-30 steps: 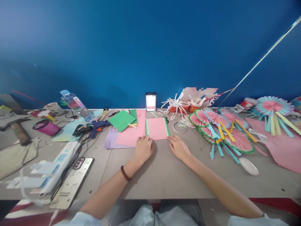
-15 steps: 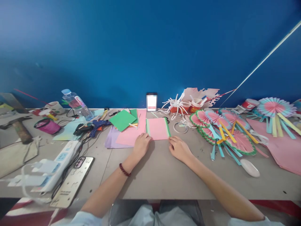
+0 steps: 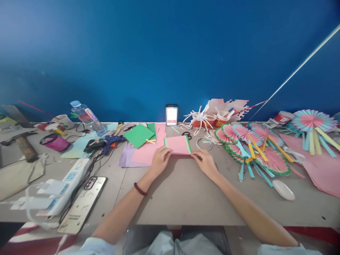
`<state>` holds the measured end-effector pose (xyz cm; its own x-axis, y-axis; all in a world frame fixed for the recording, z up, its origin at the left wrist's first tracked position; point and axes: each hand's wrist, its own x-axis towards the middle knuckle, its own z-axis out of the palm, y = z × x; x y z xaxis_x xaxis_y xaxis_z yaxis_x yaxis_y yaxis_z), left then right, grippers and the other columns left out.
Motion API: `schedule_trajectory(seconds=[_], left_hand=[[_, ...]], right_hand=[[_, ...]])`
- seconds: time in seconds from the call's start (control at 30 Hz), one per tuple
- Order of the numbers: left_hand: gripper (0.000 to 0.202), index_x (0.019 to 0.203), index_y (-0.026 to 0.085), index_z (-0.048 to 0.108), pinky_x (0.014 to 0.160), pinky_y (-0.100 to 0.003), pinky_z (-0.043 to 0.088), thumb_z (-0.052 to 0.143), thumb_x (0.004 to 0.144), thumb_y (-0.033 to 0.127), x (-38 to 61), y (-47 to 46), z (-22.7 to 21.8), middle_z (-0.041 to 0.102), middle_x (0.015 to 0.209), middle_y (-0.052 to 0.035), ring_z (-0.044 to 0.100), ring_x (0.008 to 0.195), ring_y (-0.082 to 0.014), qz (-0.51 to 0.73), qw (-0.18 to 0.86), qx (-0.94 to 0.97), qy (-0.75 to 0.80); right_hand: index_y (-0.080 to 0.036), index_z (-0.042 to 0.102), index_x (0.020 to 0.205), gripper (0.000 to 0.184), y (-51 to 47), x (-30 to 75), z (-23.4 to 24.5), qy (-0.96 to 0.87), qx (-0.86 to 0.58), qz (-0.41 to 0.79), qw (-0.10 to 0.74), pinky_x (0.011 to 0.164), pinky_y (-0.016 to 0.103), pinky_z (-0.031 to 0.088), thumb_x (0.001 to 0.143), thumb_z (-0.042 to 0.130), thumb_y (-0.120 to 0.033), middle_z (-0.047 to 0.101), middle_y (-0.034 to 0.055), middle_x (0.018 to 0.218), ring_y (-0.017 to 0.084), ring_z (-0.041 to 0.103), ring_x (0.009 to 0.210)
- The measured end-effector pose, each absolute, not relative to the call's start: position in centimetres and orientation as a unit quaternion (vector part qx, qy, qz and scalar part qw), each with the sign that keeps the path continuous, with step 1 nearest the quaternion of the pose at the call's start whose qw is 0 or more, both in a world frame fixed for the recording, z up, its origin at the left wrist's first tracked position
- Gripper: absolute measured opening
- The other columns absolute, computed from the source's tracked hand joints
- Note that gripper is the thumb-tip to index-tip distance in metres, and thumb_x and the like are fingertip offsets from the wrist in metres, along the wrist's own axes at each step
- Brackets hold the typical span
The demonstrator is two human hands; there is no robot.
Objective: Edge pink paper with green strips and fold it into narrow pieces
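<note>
A pink sheet of paper point(image 3: 177, 144) with green strips along its left and right sides lies at the middle of the table. My left hand point(image 3: 161, 159) pinches its near left corner, and my right hand point(image 3: 204, 161) pinches the near right corner. Between the hands the near edge looks lifted and turned up a little. A dark bead bracelet point(image 3: 140, 189) circles my left wrist. Just left of the paper, larger pink sheets point(image 3: 142, 155) and a purple sheet point(image 3: 124, 159) lie under green squares point(image 3: 138, 135).
Black-handled scissors point(image 3: 187, 134) and a tape roll point(image 3: 204, 143) lie behind my right hand. Pleated paper fans point(image 3: 247, 141) crowd the right side. To the left are a power strip point(image 3: 69, 182), a phone point(image 3: 83, 205), a glue gun point(image 3: 108, 142), a bottle point(image 3: 89, 118) and a hammer point(image 3: 25, 147).
The near edge of the pink paper has come up off the table and back, so the sheet looks shorter. Both hands have moved slightly away from me with its corners.
</note>
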<state>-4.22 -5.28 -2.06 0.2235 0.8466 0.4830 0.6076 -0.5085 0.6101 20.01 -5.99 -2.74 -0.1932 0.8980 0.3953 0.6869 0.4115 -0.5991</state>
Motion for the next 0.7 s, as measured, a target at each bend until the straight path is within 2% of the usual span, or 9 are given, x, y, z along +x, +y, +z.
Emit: schedule_trajectory(seconds=[0.17, 0.27, 0.33, 0.43, 0.57, 0.7], left_hand=[[0.024, 0.094, 0.018, 0.068, 0.073, -0.028, 0.048, 0.059, 0.081, 0.035, -4.5, -4.9, -1.8, 0.067, 0.087, -0.0049, 0.060, 0.077, -0.0156, 0.525, 0.328, 0.630, 0.469], [0.029, 0.090, 0.016, 0.069, 0.062, -0.024, 0.045, 0.066, 0.074, 0.039, -4.5, -4.8, -1.7, 0.063, 0.072, -0.0013, 0.056, 0.065, -0.0125, 0.556, 0.389, 0.566, 0.468], [0.029, 0.088, 0.015, 0.069, 0.057, -0.022, 0.042, 0.068, 0.071, 0.039, -4.3, -4.8, -1.6, 0.058, 0.063, 0.0016, 0.051, 0.058, -0.0103, 0.564, 0.409, 0.547, 0.464], [0.028, 0.084, 0.015, 0.068, 0.053, -0.021, 0.039, 0.070, 0.070, 0.039, -4.1, -5.1, -1.3, 0.055, 0.060, 0.0026, 0.047, 0.055, -0.0091, 0.574, 0.416, 0.531, 0.464], [0.027, 0.082, 0.016, 0.069, 0.054, -0.021, 0.039, 0.069, 0.069, 0.040, -4.0, -5.2, -1.0, 0.058, 0.063, 0.0012, 0.048, 0.056, -0.0097, 0.571, 0.417, 0.527, 0.470], [0.027, 0.084, 0.016, 0.068, 0.057, -0.023, 0.041, 0.068, 0.070, 0.040, -4.1, -5.0, -1.3, 0.061, 0.067, -0.0003, 0.051, 0.060, -0.0110, 0.578, 0.415, 0.524, 0.469]], right_hand=[[-0.015, 0.070, 0.080, 0.027, -5.4, 20.4, -2.2, -0.659, -0.541, 0.297, 0.429, 0.071, 0.027, 0.045, 0.079, 0.059, -0.039, 0.069, 0.0066, 0.081, 0.016, 0.057, 0.073], [-0.011, 0.070, 0.081, 0.034, -4.9, 20.5, -2.4, -0.552, -0.550, 0.432, 0.453, 0.063, 0.026, 0.042, 0.069, 0.066, -0.043, 0.067, 0.0049, 0.073, 0.013, 0.053, 0.065], [-0.011, 0.069, 0.081, 0.038, -4.7, 20.5, -2.5, -0.497, -0.538, 0.494, 0.469, 0.062, 0.026, 0.041, 0.064, 0.069, -0.044, 0.065, 0.0043, 0.071, 0.012, 0.051, 0.063], [-0.011, 0.066, 0.085, 0.043, -4.7, 20.4, -2.3, -0.465, -0.510, 0.544, 0.477, 0.063, 0.027, 0.041, 0.060, 0.071, -0.046, 0.061, 0.0030, 0.071, 0.012, 0.050, 0.064], [-0.013, 0.063, 0.096, 0.047, -5.1, 20.2, -1.7, -0.466, -0.491, 0.556, 0.483, 0.063, 0.026, 0.039, 0.061, 0.071, -0.042, 0.051, -0.0033, 0.067, 0.011, 0.046, 0.063], [-0.015, 0.060, 0.096, 0.041, -5.4, 20.0, -1.6, -0.475, -0.476, 0.551, 0.494, 0.060, 0.024, 0.036, 0.065, 0.069, -0.040, 0.045, -0.0053, 0.067, 0.010, 0.042, 0.061]])
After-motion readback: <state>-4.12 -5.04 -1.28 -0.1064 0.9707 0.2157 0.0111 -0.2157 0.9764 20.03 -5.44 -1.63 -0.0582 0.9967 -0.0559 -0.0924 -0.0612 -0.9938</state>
